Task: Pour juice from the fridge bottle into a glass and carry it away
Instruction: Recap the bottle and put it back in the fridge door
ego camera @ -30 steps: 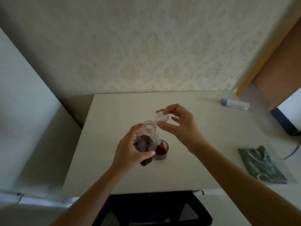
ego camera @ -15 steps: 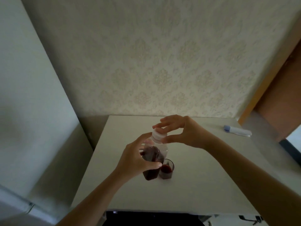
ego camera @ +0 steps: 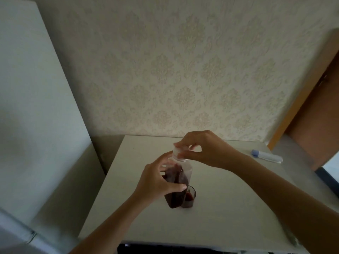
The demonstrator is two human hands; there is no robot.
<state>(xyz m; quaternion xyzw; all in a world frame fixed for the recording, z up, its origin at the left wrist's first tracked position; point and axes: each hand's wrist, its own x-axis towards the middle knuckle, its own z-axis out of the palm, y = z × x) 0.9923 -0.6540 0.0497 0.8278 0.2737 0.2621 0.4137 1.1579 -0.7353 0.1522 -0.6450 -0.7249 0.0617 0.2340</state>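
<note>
A clear plastic bottle (ego camera: 178,186), partly filled with dark red juice, is stood upright near the middle of the pale surface (ego camera: 229,208), well in from every edge. The bottle's body is gripped by the left hand (ego camera: 157,182), whose fingers and thumb are wrapped firmly around it. A white cap (ego camera: 178,153) is seated on the bottle's neck and is pinched from above by the right hand (ego camera: 203,149), its grip closed on the cap between thumb and fingertips. A small glass (ego camera: 189,197) holding some dark juice is set just beside the bottle's base, on its right, touching or nearly touching it; which cannot be told. A white tube with a blue end (ego camera: 266,156) is laid near the far right corner of the surface, well apart from the bottle. A patterned wall is seen beyond the far edge.
</note>
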